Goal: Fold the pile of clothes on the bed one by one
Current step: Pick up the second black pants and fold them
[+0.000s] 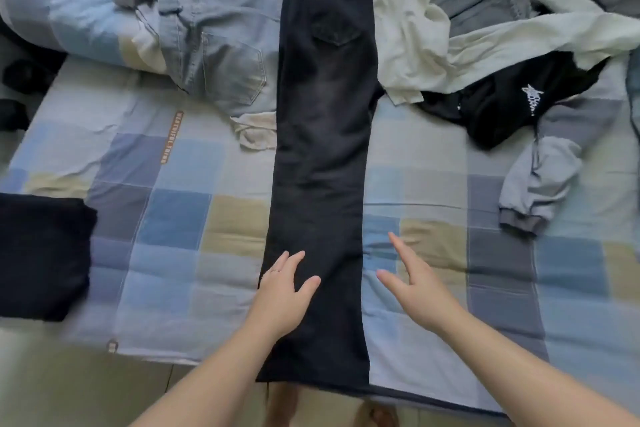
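A pair of black jeans (325,135) lies lengthwise down the middle of the bed, legs folded one on the other, hems hanging over the near edge. My left hand (285,291) rests flat on the lower left part of the leg, fingers straight. My right hand (420,288) hovers with straight, spread fingers just right of the jeans, above the checked quilt (180,229). Unfolded clothes lie at the back: light blue jeans (214,45), a white garment (433,42), a black top with white lettering (512,104) and a grey sweatshirt (543,177).
A folded dark garment (41,253) sits at the bed's left near corner. A rolled duvet (52,0) lies at the back left. The tiled floor (69,392) shows below the bed's near edge.
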`<state>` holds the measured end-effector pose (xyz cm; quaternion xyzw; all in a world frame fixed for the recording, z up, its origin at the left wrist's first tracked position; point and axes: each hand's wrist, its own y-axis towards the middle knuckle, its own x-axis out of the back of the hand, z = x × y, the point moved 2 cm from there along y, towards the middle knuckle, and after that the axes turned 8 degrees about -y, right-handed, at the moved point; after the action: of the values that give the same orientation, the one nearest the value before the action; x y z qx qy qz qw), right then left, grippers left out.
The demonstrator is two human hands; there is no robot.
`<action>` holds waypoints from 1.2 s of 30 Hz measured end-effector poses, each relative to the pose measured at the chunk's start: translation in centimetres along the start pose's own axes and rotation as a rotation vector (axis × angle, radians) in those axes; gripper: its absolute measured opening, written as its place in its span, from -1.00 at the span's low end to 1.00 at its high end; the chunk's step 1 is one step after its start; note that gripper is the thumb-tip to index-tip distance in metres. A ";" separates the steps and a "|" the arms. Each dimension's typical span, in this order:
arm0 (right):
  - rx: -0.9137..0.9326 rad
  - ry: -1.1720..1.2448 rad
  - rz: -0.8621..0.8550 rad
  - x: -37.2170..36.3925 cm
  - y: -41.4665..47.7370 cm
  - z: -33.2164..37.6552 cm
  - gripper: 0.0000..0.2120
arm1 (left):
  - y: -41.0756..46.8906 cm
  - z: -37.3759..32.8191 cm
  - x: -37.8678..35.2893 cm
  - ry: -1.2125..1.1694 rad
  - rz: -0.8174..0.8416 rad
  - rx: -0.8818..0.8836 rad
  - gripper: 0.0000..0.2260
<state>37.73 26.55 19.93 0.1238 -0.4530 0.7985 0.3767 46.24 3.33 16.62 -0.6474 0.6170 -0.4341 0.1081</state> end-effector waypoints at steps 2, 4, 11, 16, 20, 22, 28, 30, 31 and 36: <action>-0.037 0.050 0.033 -2.9 -2.0 -2.7 -0.34 | -2.2 4.7 -2.7 0.019 0.015 0.079 -0.44; -0.091 0.086 0.049 -5.5 -3.1 -5.1 -0.36 | -3.6 9.1 -4.6 0.041 0.027 0.157 -0.41; -0.294 0.200 0.099 -15.9 -5.3 -11.8 -0.31 | -5.3 19.8 -6.7 0.044 -0.137 0.250 -0.36; -0.368 0.261 0.022 -21.2 -4.2 -13.2 -0.42 | -3.2 22.0 -6.6 -0.094 -0.261 0.168 -0.36; -0.439 0.453 -0.014 -24.0 -3.1 -13.3 -0.65 | -2.0 22.5 -6.0 -0.216 -0.242 0.182 -0.47; -0.459 0.522 -0.005 -24.9 -2.9 -13.1 -0.64 | -1.8 22.8 -5.9 -0.242 -0.164 0.168 -0.67; -0.536 0.626 -0.078 -25.7 -4.2 -12.9 -0.81 | -2.3 24.3 -5.0 -0.344 0.004 0.185 -0.83; -0.594 0.541 -0.042 -25.9 -4.6 -12.8 -0.80 | -2.9 25.0 -4.7 -0.320 0.040 0.258 -0.85; -0.608 0.492 -0.033 -26.0 -4.7 -12.5 -0.83 | -3.0 25.4 -4.6 -0.283 0.044 0.277 -0.86; -0.504 0.491 -0.161 -25.2 -4.1 -10.7 -0.83 | -3.5 25.1 -3.9 -0.274 -0.100 0.216 -0.80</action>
<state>59.47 24.23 2.97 -0.1331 -0.5207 0.6354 0.5545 66.65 -2.31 2.26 -0.7149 0.5135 -0.4103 0.2383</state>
